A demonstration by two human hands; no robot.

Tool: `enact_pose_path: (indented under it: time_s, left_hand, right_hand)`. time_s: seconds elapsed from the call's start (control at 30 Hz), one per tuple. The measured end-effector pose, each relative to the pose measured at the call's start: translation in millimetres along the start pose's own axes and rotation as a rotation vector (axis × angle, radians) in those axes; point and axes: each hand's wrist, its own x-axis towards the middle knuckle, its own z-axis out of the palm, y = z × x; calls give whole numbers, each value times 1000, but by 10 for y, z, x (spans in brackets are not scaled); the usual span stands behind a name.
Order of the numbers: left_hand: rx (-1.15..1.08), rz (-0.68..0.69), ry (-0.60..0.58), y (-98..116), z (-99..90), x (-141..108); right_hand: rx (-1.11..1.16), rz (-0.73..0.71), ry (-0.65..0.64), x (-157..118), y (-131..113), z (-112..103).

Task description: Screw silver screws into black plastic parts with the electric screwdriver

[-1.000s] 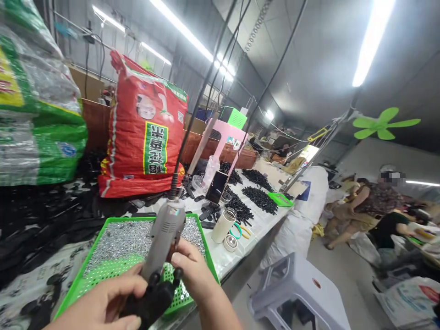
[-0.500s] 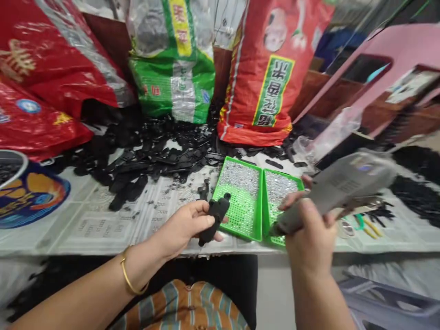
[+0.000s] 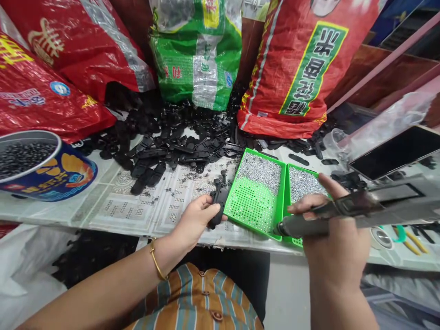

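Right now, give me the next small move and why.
Probably dip the tool among the metal bits in the left tray: the right hand holds it, tip by that tray's near right corner, and the left hand holds a black part.

Hands (image 3: 193, 224): two
Tool (image 3: 393, 214): one
Trays (image 3: 252, 204): two
Bright bags (image 3: 213, 59): four
Tub (image 3: 63, 172): one
Phone (image 3: 398, 153): one
Bracelet (image 3: 156, 262): one
Black bits (image 3: 149, 178): too many

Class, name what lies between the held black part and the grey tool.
In the head view, a green tray lies between the black part and the grey tool; small shiny bits cover its far end.
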Motion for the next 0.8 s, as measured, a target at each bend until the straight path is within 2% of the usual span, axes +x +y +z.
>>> enact_pose_path:
  time_s: [0.2,0.37,0.6,0.8]
  left_hand:
    - [24,-37,-31,-83,87,-70]
    - [-10,-23,-8,-114,59,-72]
    - [-7,-15,-17,-179,18,-23]
    - [1,-24,4,-152,45,-35]
  right_hand:
    - [247,66,-26,110,-40,154]
    - [175,-40,111,135,111,239]
    - [195,-207,198,300,355,379]
    - [150,-170,211,398,468,484]
